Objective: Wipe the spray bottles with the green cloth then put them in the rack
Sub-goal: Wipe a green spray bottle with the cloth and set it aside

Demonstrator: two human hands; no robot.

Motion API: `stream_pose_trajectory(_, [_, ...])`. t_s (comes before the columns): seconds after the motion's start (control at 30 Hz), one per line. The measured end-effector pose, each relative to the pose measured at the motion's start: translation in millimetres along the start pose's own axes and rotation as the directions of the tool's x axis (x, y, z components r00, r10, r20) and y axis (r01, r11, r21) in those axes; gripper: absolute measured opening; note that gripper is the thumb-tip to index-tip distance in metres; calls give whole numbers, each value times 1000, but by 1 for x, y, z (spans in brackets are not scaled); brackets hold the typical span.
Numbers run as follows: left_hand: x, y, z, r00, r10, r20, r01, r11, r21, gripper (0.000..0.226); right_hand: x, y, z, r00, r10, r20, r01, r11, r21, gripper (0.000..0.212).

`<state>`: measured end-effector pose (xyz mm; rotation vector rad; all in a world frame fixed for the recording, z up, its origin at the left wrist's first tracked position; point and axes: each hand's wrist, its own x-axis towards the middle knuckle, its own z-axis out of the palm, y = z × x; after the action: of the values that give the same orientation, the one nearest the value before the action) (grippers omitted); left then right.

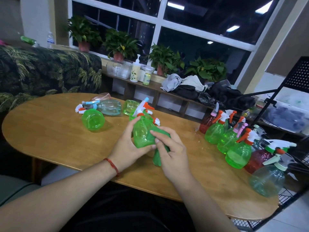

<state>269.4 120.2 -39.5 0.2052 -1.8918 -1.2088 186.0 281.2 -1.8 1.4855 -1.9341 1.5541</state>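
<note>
The left hand (pixel 128 146) gripped a translucent green plastic bottle (pixel 141 131) — the right hand (pixel 173 154), at its 3 o'clock, pinched the crumpled green cloth (pixel 157 159), half hidden, against it.

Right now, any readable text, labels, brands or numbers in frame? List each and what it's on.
Nothing legible.
Pump bottle label: flower print, lettering too small.
Yellow-green can: print blurred.
Water bottle label: too small.
Green spray bottle in the left hand, green cloth in the right hand: no print seen.
</note>
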Motion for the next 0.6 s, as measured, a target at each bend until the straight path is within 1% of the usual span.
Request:
stream_pose_trajectory(0.07, [-1, -1, -1, 999, 12, 42, -12, 1000, 6, 107, 11, -3, 0, 998, 60, -15, -59, 997, 41, 33])
stream_pose_trajectory(0.13, [-3, 1, -2, 997, 33, 76, -34, 999, 18, 108, 23, -4, 1, 989, 146, -20, -143, 982, 122, 33])
stream_pose_trajectory(0.23, [-5, 7, -5, 991, 67, 117, -70, 997, 18, 109, 37, 0, 0, 955, 297, 24, -292, 918, 270, 30])
stream_pose_trajectory(0.27, [-6, 9, -6, 988, 76, 135, -78, 997, 13, 109, 40, 0, -2, 933, 355, 55, -352, 872, 341, 29])
stream_pose_trajectory(0.3, [-7, 11, -7, 984, 85, 155, -88, 996, 9, 109, 43, -1, -6, 905, 414, 101, -414, 798, 439, 28])
stream_pose_trajectory(0.37, [-8, 12, -7, 975, 96, 201, -96, 995, -10, 108, 45, -3, -13, 839, 499, 217, -511, 586, 629, 29])
stream_pose_trajectory(0.4, [-8, 13, -6, 970, 94, 223, -93, 996, -18, 108, 44, -4, -15, 821, 512, 252, -530, 521, 669, 29])
stream_pose_trajectory(0.43, [-8, 12, -5, 966, 89, 243, -87, 996, -18, 108, 42, -3, -17, 816, 517, 259, -534, 500, 682, 30])
stream_pose_trajectory(0.5, [-7, 10, -4, 957, 64, 281, -67, 998, 1, 109, 39, -1, -15, 817, 530, 227, -523, 517, 677, 29])
stream_pose_trajectory(0.57, [-7, 9, -3, 955, 39, 293, -53, 998, 42, 113, 36, 2, -13, 823, 538, 183, -513, 565, 646, 27])
stream_pose_trajectory(0.6, [-7, 9, -2, 956, 34, 293, -54, 997, 60, 115, 35, 4, -13, 832, 532, 157, -506, 613, 607, 27])
